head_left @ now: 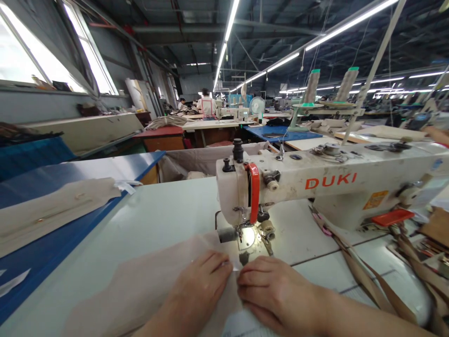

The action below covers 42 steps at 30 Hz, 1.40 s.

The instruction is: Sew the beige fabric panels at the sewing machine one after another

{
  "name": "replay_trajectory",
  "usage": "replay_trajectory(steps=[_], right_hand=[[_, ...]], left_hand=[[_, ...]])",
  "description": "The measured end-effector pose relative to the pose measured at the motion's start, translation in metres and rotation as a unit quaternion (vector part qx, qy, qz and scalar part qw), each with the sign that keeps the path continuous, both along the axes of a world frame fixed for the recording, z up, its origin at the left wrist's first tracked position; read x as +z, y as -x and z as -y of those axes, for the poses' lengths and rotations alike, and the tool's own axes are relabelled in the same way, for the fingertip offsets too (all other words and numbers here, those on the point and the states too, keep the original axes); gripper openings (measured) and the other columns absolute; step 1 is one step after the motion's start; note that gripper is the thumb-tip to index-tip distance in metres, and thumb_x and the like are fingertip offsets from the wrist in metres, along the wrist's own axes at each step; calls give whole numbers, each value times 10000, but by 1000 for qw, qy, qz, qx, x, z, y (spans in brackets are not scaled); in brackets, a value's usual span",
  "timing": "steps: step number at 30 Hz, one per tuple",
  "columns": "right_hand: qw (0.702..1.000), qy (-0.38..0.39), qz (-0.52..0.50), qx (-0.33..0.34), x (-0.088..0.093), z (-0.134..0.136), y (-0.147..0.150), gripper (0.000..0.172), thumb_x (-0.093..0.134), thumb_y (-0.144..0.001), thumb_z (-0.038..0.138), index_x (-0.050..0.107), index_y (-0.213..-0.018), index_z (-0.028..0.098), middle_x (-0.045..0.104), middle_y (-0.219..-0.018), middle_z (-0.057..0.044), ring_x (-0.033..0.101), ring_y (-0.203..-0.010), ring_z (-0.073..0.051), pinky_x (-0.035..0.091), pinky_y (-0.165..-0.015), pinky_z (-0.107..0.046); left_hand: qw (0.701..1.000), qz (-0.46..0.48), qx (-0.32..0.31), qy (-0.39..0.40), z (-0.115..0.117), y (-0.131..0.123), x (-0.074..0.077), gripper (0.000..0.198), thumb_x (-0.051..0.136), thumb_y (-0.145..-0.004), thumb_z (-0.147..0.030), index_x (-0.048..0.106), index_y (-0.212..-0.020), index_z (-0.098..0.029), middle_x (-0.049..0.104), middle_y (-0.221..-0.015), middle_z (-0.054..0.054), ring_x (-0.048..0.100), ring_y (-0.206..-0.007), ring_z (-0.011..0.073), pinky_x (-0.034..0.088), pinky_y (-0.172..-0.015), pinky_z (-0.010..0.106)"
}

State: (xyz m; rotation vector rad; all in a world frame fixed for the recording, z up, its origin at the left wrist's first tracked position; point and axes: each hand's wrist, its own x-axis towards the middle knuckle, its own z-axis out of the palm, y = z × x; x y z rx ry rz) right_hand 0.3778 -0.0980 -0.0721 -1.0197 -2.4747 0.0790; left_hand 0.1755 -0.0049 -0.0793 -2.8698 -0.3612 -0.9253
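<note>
A pale beige fabric piece (150, 271) lies on the light green sewing table in front of the sewing machine (280, 178). My left hand (199, 292) rests on it with the fingers bent and pressed together at its edge, just short of the presser foot. Close beside it, my right hand (277, 292) has its fingers curled down on the fabric's right side. The fingertips of both hands are partly hidden. A lamp lights the metal needle plate (247, 239) beyond my fingers, and the fabric's far edge reaches a grey cylindrical part (227, 234) beside the needle.
On the blue table (66, 243) at left lies a beige panel (59, 210) with a zipper. Brown fabric strips (365, 276) and pink-handled scissors (324, 227) lie right of the machine. Thread cones (311, 88) stand behind it. Another person (206, 104) is farther back.
</note>
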Motion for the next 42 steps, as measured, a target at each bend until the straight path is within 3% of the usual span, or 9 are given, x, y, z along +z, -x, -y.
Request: replay_trajectory(steps=[11,23,31,36,42], right_hand=[[1000,4,7,5,4,0,-1,177,501,-920,150,656,-1006,147,713,-913,-87,632,-952,-216,482,-924,-332],[996,-39,-56,-57,2,-8,-7,155,531,-875,183,605,-739,192,655,-737,-37,564,-710,-169,451,-699,-285],[995,-16,-77,-63,6,-11,-9,193,478,-916,194,651,-831,183,667,-771,-50,572,-745,-181,452,-737,-296],[997,3,-40,-69,7,-14,-9,184,474,-939,205,656,-942,176,663,-812,-54,572,-784,-192,453,-779,-309],[996,4,12,-87,6,-15,-4,128,517,-930,234,633,-938,180,637,-848,-53,538,-814,-202,440,-782,-317]], left_hand=[[1000,-11,0,-12,0,-2,-1,384,331,-918,10,679,-916,-154,728,-903,55,668,-815,177,587,-769,302],[1000,2,-9,-26,-4,-1,3,353,370,-927,-19,678,-946,-190,745,-924,24,680,-853,158,573,-848,259],[999,0,-12,-50,-7,0,-1,358,339,-959,-42,668,-947,-182,735,-903,28,669,-839,163,566,-822,264],[999,-20,-1,-34,-4,0,0,340,388,-905,-9,680,-963,-173,739,-923,46,681,-854,176,580,-827,294],[999,-27,4,-35,-6,0,-6,376,372,-867,11,690,-965,-163,744,-925,57,684,-841,188,593,-776,306]])
